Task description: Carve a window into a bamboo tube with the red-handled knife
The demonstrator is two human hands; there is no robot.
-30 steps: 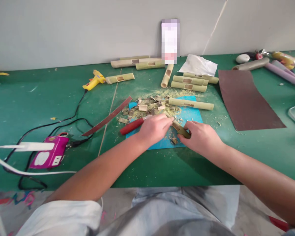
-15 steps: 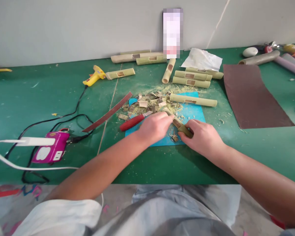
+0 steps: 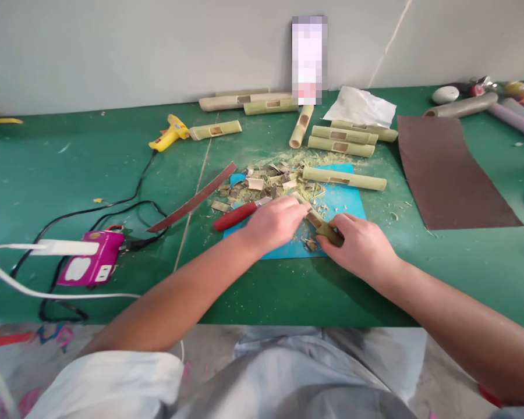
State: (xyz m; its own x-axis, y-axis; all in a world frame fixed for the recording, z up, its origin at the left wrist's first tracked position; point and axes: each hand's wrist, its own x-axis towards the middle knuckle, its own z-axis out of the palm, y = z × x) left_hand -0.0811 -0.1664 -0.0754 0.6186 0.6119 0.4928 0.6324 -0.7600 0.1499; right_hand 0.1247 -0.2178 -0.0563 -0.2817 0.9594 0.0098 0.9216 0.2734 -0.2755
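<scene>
A short bamboo tube [image 3: 318, 221] with an opening cut in its side lies slanted between my hands over a blue sheet [image 3: 283, 249]. My left hand [image 3: 276, 222] is closed at its far end, fingertips partly hidden. The near end is gripped by my right hand [image 3: 358, 240], thumb and fingers around it. Beside my left hand rests a red-handled knife [image 3: 233, 217], its blade toward a heap of bamboo chips and shavings [image 3: 266, 181]. Another cut bamboo tube [image 3: 344, 178] lies just beyond, across the sheet.
Several cut bamboo tubes [image 3: 341, 146] lie toward the wall, near a propped phone [image 3: 309, 61] and white paper [image 3: 360, 107]. Brown sandpaper [image 3: 454, 174] is at right, a narrow strip [image 3: 192, 198] at left. A yellow glue gun [image 3: 169, 134] and purple power strip [image 3: 94, 258] trail cords.
The view has shifted very slightly. Both hands keep their places on the bamboo tube, and nothing else has visibly moved.
</scene>
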